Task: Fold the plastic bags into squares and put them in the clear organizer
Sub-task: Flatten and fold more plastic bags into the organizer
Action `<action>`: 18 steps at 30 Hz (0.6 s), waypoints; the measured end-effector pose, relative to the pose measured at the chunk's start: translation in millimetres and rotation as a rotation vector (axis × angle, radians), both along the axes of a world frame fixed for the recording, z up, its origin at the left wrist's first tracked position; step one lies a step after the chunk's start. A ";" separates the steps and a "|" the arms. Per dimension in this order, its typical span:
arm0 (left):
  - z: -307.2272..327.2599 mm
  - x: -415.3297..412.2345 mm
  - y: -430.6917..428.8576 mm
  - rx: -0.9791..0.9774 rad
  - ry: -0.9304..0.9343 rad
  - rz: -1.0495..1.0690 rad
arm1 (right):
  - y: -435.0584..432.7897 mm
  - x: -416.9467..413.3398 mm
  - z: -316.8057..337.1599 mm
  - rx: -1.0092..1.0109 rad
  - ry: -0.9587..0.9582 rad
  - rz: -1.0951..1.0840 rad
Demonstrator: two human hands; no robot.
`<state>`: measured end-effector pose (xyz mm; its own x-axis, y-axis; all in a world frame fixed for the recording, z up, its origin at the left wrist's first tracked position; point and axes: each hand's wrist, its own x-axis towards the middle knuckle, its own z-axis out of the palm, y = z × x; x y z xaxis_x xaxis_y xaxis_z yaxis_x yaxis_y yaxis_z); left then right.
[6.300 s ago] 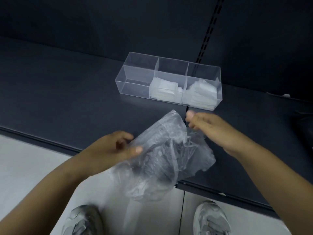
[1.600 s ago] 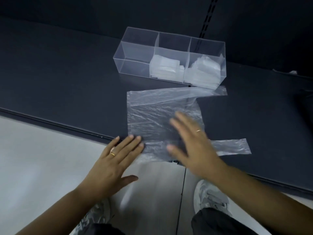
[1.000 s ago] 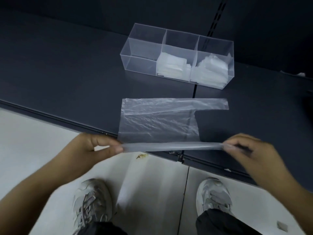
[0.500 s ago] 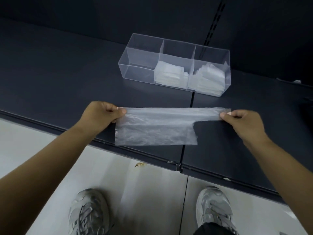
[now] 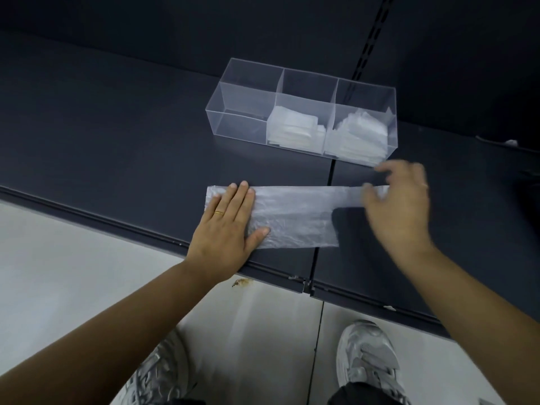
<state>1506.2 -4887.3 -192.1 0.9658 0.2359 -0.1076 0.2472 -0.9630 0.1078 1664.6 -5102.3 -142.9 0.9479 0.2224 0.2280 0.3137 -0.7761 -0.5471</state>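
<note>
Left hand [image 5: 225, 229]: flat, pinning the plastic bag [image 5: 292, 223] (anchor for creasing).
Right hand [image 5: 400, 209]: blurred; we cannot tell its grip.

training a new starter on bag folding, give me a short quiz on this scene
1. True or false: the left hand lies flat on the left end of the plastic bag.
2. Which compartment of the clear organizer holds no folded bags? A left, B middle, C right.
3. Fill in: the plastic bag lies on the dark ____, in front of the clear organizer.
Key: 1 true; 2 A; 3 shelf.
</note>
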 end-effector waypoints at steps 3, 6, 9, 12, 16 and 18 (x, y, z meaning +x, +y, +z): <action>-1.1 -0.4 0.3 0.019 -0.024 -0.022 | 57.0 -52.1 0.6 0.046 0.045 0.490; 0.3 -1.8 0.5 0.035 0.009 -0.072 | 97.0 -86.4 -19.5 -0.084 0.249 0.758; 0.7 -2.5 1.5 0.039 -0.006 -0.057 | 93.0 -76.9 -42.4 -0.317 0.148 0.694; 1.8 -2.6 3.0 0.005 -0.018 -0.057 | 62.3 -54.5 -52.8 -0.491 0.063 0.607; 1.2 -12.9 19.0 0.016 -0.018 -0.015 | 14.7 -27.7 -53.7 -0.599 0.075 0.484; 0.9 -21.9 32.7 0.034 -0.014 0.032 | 1.2 -19.8 -51.6 -0.626 0.088 0.436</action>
